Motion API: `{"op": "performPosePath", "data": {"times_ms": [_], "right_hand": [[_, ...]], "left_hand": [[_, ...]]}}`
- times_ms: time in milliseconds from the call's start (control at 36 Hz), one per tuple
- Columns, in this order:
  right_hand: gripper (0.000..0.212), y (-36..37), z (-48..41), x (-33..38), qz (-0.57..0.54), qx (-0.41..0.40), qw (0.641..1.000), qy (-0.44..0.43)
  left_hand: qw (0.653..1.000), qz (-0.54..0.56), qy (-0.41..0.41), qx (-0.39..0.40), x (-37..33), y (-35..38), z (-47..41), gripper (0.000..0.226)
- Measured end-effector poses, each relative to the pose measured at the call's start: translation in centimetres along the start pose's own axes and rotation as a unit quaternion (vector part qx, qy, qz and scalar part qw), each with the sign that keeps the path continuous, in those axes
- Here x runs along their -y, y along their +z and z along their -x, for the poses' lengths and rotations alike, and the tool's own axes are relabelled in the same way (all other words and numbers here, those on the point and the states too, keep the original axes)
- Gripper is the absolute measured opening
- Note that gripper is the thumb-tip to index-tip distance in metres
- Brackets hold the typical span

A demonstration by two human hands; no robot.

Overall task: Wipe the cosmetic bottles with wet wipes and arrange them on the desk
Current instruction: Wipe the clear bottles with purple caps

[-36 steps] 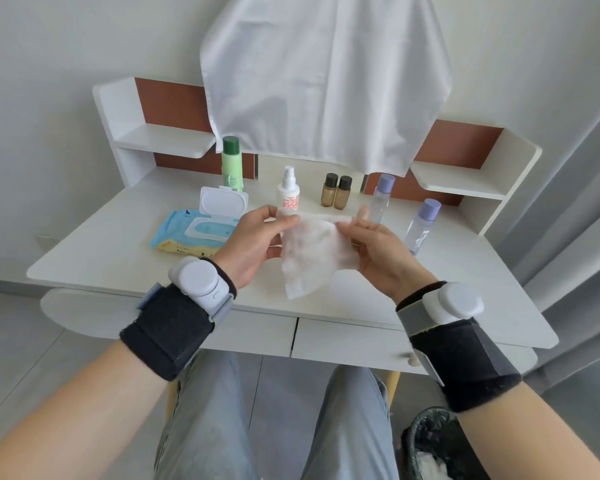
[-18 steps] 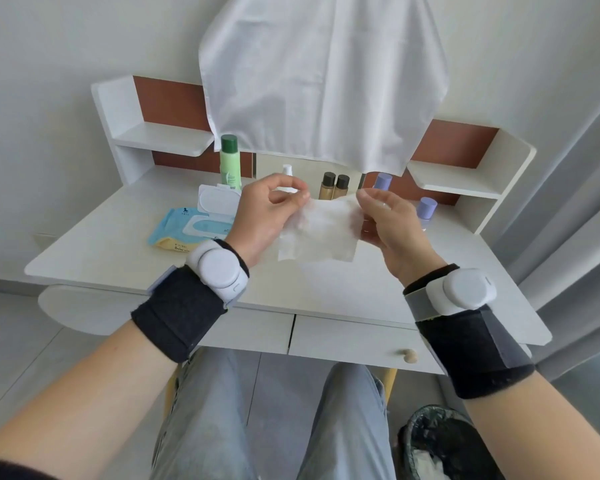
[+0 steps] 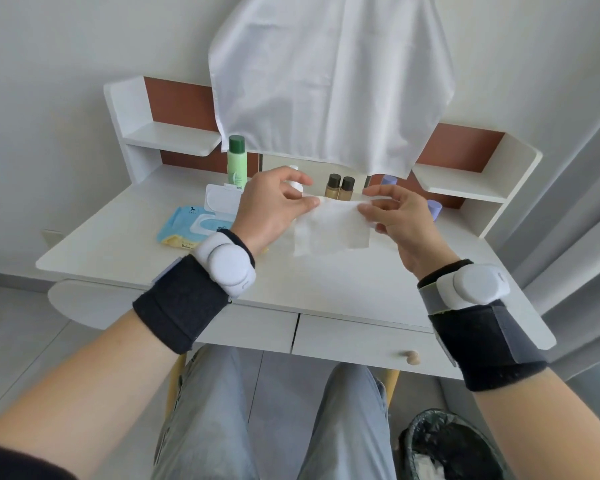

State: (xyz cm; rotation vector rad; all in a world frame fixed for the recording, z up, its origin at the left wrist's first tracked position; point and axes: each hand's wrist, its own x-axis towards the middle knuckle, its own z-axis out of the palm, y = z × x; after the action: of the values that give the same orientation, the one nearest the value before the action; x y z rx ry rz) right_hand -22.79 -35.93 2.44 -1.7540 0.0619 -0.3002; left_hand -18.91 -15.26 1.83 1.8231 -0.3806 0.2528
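- Wet wipe (image 3: 329,232) is spread open in the air over the front-centre of the desk (image 3: 118,244), strung between both hands.
- Back row, upright: green bottle (image 3: 237,164) at left; two small brown bottles (image 3: 339,187) side by side at centre, dark caps.
- White spray bottle (image 3: 294,169) is mostly hidden behind the left hand (image 3: 271,209); only its top shows.
- Purple-capped bottles (image 3: 434,208) at right: the right hand (image 3: 400,220) covers their bodies, so only the caps are seen.
- Wipes pack (image 3: 187,228) lies flat just left of the left hand, lid flipped open toward the green bottle.
- White cloth (image 3: 326,81) hangs over the desk's back panel, hem just above the brown bottles.
- Waste bin (image 3: 447,445) is on the floor, lower right.
- Left thumb and forefinger pinch the wipe's upper left corner; the other fingers are loosely curled above it.
- Right thumb and forefinger pinch the upper right corner; the remaining fingers are half bent, clear of the sheet.
- Top edge runs fairly taut between the pinches. The sheet hangs below; contact with the desktop cannot be told.
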Motion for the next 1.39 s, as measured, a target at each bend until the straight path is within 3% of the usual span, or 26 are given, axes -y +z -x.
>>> {"op": "performPosePath", "data": {"times_ms": [250, 333, 389, 500, 750, 945, 1056, 1222, 1389], "right_hand": [[0.022, -0.2, 0.3, 1.7, -0.137, 0.027, 0.99, -0.02], [0.021, -0.3, 0.6, 2.4, -0.193, 0.053, 0.979, -0.019], [0.009, -0.2, 0.9, 2.7, -0.218, 0.063, 0.974, -0.008], [0.01, 0.4, 1.0, 2.8, -0.227, 0.03, 0.973, 0.013], [0.015, 0.8, 1.3, 2.5, -0.261, 0.043, 0.964, -0.006], [0.012, 0.6, 1.3, 2.3, -0.237, 0.024, 0.971, -0.005], [0.01, 0.2, 1.3, 1.9, -0.211, 0.005, 0.976, -0.048], [0.009, -0.4, 1.3, 1.5, -0.074, -0.026, 0.99, -0.115], [0.009, 0.1, 1.2, 1.3, -0.059, -0.061, 0.983, -0.163]], "left_hand": [[0.996, 0.025, 0.075, -0.036, -1.4, -0.5, 0.1, 0.017], [0.992, 0.106, 0.067, -0.031, -2.0, -0.7, 0.2, 0.018], [0.986, 0.155, 0.055, -0.028, -2.3, -0.7, 0.3, 0.015], [0.972, 0.23, 0.036, -0.022, -2.5, -0.6, 0.5, 0.014], [0.975, 0.221, 0.017, -0.002, -1.4, -0.6, 1.0, 0.027], [0.983, 0.183, 0.029, 0.005, -0.8, 0.0, 1.2, 0.024], [0.984, 0.163, 0.066, -0.012, -0.9, -0.1, 1.0, 0.019], [0.982, 0.077, 0.166, -0.047, -1.7, -0.7, 0.7, 0.015], [0.975, 0.099, 0.184, -0.077, -2.2, -0.6, 0.6, 0.018]]}}
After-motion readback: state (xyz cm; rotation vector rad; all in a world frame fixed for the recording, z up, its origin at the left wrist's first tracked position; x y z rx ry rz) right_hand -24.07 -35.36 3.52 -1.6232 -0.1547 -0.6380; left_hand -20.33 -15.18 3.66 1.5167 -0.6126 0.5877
